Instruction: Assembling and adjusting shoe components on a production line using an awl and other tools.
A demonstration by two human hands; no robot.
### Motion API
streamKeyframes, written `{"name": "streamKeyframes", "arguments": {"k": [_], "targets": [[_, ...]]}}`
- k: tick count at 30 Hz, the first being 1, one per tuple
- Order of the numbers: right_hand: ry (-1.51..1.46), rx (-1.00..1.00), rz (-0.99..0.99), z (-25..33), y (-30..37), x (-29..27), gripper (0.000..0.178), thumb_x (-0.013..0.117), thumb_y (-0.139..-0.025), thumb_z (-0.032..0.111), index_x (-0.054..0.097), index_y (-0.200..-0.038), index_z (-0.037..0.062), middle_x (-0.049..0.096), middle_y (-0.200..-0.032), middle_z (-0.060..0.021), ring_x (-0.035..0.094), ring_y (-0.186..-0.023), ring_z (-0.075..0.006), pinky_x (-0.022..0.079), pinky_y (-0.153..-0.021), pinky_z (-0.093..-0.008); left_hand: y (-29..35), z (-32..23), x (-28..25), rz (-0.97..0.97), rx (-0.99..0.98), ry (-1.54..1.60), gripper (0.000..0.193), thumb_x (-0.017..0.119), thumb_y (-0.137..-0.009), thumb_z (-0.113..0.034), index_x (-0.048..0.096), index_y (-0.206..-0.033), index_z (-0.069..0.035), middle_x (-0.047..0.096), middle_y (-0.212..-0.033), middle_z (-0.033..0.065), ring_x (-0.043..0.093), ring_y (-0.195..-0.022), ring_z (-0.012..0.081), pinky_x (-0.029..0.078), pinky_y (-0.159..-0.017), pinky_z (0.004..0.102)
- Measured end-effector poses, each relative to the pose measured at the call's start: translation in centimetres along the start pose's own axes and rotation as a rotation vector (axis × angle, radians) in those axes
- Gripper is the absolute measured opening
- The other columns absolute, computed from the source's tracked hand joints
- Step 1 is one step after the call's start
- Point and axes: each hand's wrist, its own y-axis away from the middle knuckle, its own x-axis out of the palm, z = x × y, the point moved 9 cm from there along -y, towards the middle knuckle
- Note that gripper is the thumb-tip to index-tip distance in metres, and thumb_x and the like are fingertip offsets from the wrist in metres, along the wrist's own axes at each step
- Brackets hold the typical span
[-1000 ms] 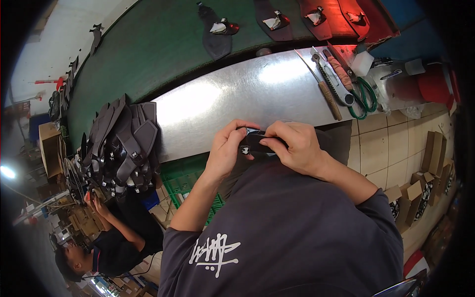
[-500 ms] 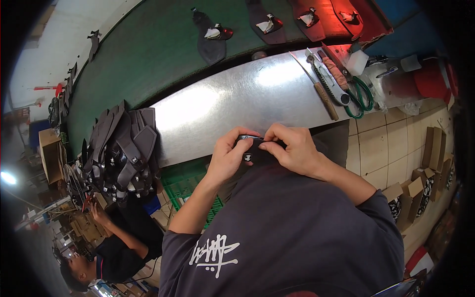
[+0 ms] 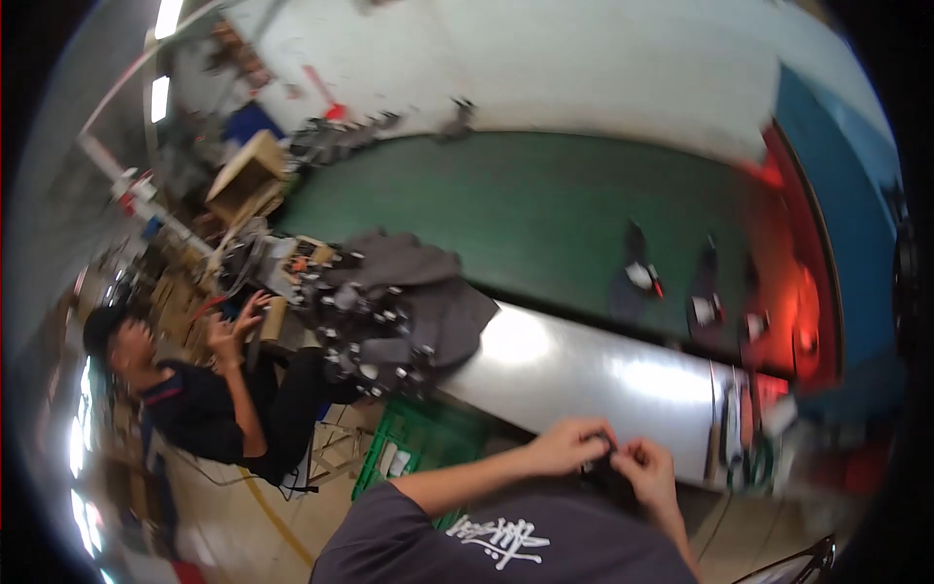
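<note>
Close in front of my chest, both hands pinch a small dark piece (image 3: 604, 452) that looks like a sandal strap; blur and my fingers hide most of it. My left hand (image 3: 572, 446) is closed on its left side. From the right, my right hand (image 3: 650, 473) has its thumb and fingers closed at the other side, almost touching the left fingertips. The hands are by the near edge of a shiny metal bench (image 3: 584, 375). A heap of dark grey sandal parts (image 3: 428, 311) with small light tags lies at the bench's left end.
Beyond the bench runs a green belt (image 3: 525, 214), with a dark sandal (image 3: 632, 297) and others near a red-lit opening (image 3: 806, 311). Cutting tools (image 3: 735, 433) lie at the bench's right. A green crate (image 3: 404, 453) stands below left; a co-worker (image 3: 199, 414) sits further left.
The view has swung left and up, so the bench, belt and my hands appear further right, and my hands lower. Both hands keep hold of the dark piece. The co-worker's hands are now raised together.
</note>
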Motion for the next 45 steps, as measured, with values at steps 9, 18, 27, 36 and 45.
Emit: {"name": "streamKeyframes", "arguments": {"k": [9, 18, 27, 36, 45], "targets": [[-0.135, -0.032, 0.305, 1.9, -6.1, 5.2, 0.009, 0.067, -0.084, 0.003, 0.059, -0.087, 0.0041, 0.058, -0.075, 0.0035, 0.051, -0.066, -0.0032, 0.04, -0.061, -0.018, 1.9, -5.1, -8.6, -0.211, 0.295, -0.548, 0.026, 0.054, -0.095, -0.025, 0.064, -0.112, -0.008, 0.066, -0.09, 0.0076, 0.064, -0.082, 0.0186, 0.051, -0.076, 0.0313], [0.193, -0.406, -0.122, 2.3, -9.4, 1.3, 0.013, 0.059, -0.088, 0.004, 0.047, -0.083, 0.0054, 0.042, -0.066, 0.0071, 0.036, -0.058, -0.0018, 0.028, -0.051, -0.0195, 11.0, -23.3, -39.1, -1.126, 0.265, -0.385, 0.092, 0.068, -0.084, -0.014, 0.008, -0.154, -0.019, 0.067, -0.096, 0.0125, 0.06, -0.061, 0.0137, 0.049, -0.048, 0.029], [0.166, -0.483, -0.118, 1.6, -8.8, 0.9, 0.013, 0.059, -0.088, 0.003, 0.047, -0.085, 0.005, 0.041, -0.069, 0.006, 0.036, -0.061, -0.0022, 0.029, -0.053, -0.0195, 15.9, -21.4, -50.5, -1.398, -0.195, -0.4, 0.106, 0.071, -0.073, -0.004, 0.004, -0.154, -0.018, 0.064, -0.068, 0.0068, 0.055, -0.049, 0.0132, 0.044, -0.044, 0.0278], [0.146, -0.465, -0.079, 1.8, -8.7, 1.2, 0.013, 0.061, -0.088, 0.003, 0.048, -0.085, 0.0051, 0.046, -0.069, 0.0062, 0.04, -0.06, -0.0017, 0.03, -0.053, -0.0182, 17.8, -20.1, -51.5, -1.403, -0.337, -0.547, 0.106, 0.072, -0.073, -0.007, 0.004, -0.154, -0.017, 0.063, -0.068, 0.0047, 0.055, -0.051, 0.0129, 0.046, -0.049, 0.0287], [0.147, -0.498, -0.14, 2.2, -8.4, 0.8, 0.013, 0.064, -0.086, 0.005, 0.052, -0.082, 0.0026, 0.049, -0.063, 0.0039, 0.042, -0.056, -0.0026, 0.032, -0.05, -0.0191, 17.6, -20.7, -50.9, -1.437, -0.339, -0.576, 0.101, 0.072, -0.073, -0.01, 0.011, -0.154, -0.018, 0.065, -0.07, 0.0049, 0.057, -0.054, 0.0129, 0.047, -0.051, 0.0287]]}}
